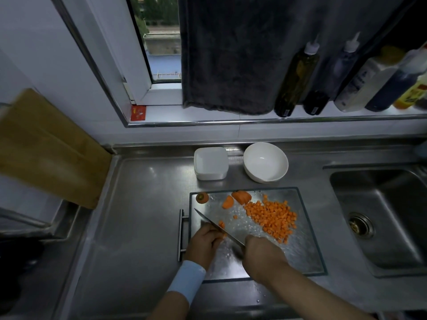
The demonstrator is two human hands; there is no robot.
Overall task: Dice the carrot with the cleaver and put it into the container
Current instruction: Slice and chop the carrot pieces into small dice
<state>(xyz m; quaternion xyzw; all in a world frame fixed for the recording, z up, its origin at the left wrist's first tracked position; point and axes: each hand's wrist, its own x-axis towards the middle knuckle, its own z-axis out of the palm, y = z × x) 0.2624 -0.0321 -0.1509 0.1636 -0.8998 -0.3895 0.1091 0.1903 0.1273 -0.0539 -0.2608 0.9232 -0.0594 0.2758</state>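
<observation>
On the glass cutting board my right hand grips the handle of the cleaver, whose blade runs up and left. My left hand curls its fingers over a small carrot piece right beside the blade. A pile of diced carrot lies on the board's right half. Two larger carrot chunks and the cut-off carrot top sit along the far edge. A white square container stands behind the board.
A white bowl stands right of the container. The sink with its drain is at the right. Bottles line the windowsill, a dark towel hangs over it. A wooden board leans at the left.
</observation>
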